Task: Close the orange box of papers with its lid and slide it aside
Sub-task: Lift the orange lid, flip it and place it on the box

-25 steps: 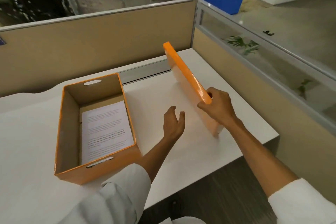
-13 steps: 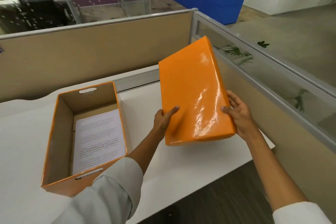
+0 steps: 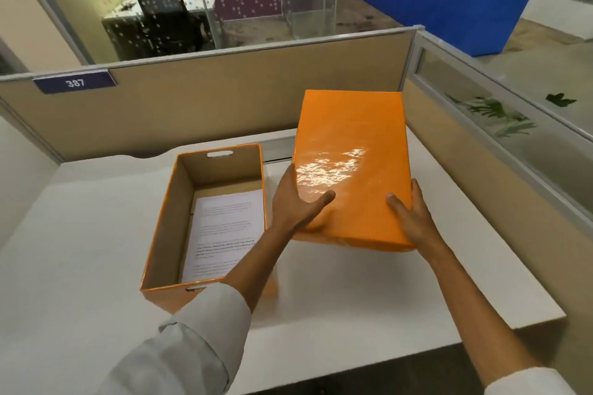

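A person holds the orange lid [image 3: 353, 163] up in the air with both hands. The lid is shiny, and its top side faces up toward the camera. The left hand [image 3: 293, 202] is on the left edge of the lid, with the thumb lying flat on top and the other fingers hidden under the lid, so the fingers are gripping the lid. The right hand [image 3: 412, 215] holds the lid near its right corner, thumb on top and the rest wrapped around the edge, so these fingers grip the lid too. The lid is above the white desk [image 3: 80, 250], to the right of the orange box [image 3: 167, 221], and it is not over the box. The box sits on the desk and is open. It is brown inside and has a handle hole in its far wall. Sheets of white paper [image 3: 224, 228] with printed words lie flat at the bottom of the box. The left arm reaches across the near right corner of the box. Both arms have light sleeves. Tan walls [image 3: 224, 96] stand behind and to the right of the desk, and a small blue sign [image 3: 75, 83] on the back wall says 387.
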